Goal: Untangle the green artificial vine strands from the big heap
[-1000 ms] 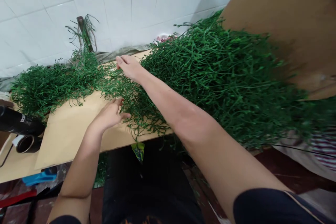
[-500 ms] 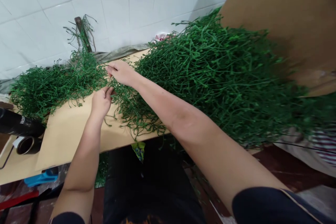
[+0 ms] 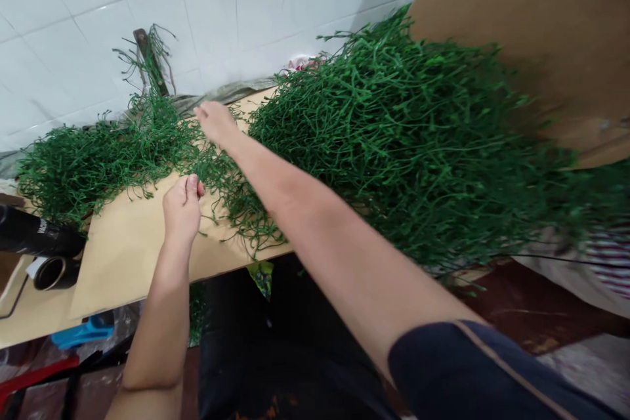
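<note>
My left hand (image 3: 182, 207) is closed above the tan cardboard sheet (image 3: 125, 249), thumb pressed over curled fingers. Whatever it may hold does not show. Farther back, my right hand (image 3: 215, 122) is also closed, its fingertips at the edge of the left pile of thin green stems (image 3: 83, 161); I cannot make out anything in its grip. A looser bunch of green stems (image 3: 216, 170) lies between and beside the hands. To the right, a large heap of green stems with small forked tips (image 3: 384, 125) extends behind my right forearm.
A dark upright post (image 3: 150, 59) with stems hung on it stands by the tiled wall (image 3: 207, 13). At left are a black cylinder (image 3: 37, 231) and a tape roll (image 3: 53, 272). A big cardboard panel (image 3: 531, 13) rises at right. Below lies a blue plastic object (image 3: 83, 333).
My hands have drawn apart: the left came down and toward me, the right moved slightly up and left. The stem heaps look much the same.
</note>
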`<state>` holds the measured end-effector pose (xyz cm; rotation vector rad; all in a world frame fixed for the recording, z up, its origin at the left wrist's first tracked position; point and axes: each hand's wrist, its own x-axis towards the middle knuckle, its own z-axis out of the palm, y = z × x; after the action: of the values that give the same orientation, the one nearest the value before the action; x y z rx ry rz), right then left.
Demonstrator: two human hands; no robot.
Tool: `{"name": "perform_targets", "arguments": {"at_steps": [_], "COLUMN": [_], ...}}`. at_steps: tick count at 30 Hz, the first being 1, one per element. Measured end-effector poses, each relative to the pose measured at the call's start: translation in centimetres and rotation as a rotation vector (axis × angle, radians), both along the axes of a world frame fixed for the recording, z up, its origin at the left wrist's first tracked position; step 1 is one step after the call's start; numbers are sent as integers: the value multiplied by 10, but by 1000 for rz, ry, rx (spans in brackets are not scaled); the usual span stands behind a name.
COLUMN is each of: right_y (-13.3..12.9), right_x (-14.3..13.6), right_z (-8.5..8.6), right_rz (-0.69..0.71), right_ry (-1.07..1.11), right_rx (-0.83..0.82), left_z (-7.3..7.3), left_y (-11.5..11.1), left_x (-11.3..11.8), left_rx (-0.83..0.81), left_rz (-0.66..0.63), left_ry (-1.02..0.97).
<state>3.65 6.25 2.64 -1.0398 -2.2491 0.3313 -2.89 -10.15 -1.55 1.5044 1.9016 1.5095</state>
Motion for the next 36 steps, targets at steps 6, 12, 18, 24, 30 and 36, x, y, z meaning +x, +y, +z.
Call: {"name": "perform_targets", "arguments": {"at_steps": [6,12,18,24,30,36], "right_y": [-19,-38,-45,-42,-40,2], "right_x": [31,38,34,32,12,18], "right_z": [11,7,-2,-13,-18,-17], "right_rz": [236,426,517,286,208,-15], "right_ry": [188,154,-130,-315,-494,-359], "right_rx": [-116,-250,-164,234,428,225], "left_z": [-1,3,5,2,-5,0], "left_y": [10,16,18,12,8,-27], "left_x": [-17,-18,-17,-6,3,8], "left_rx": [71,133,110,35,61,86], "left_rz": [-45,-58,-46,-131,-101,-126], "left_ry": [-492,-663,-663,-593,-652,-407]}}
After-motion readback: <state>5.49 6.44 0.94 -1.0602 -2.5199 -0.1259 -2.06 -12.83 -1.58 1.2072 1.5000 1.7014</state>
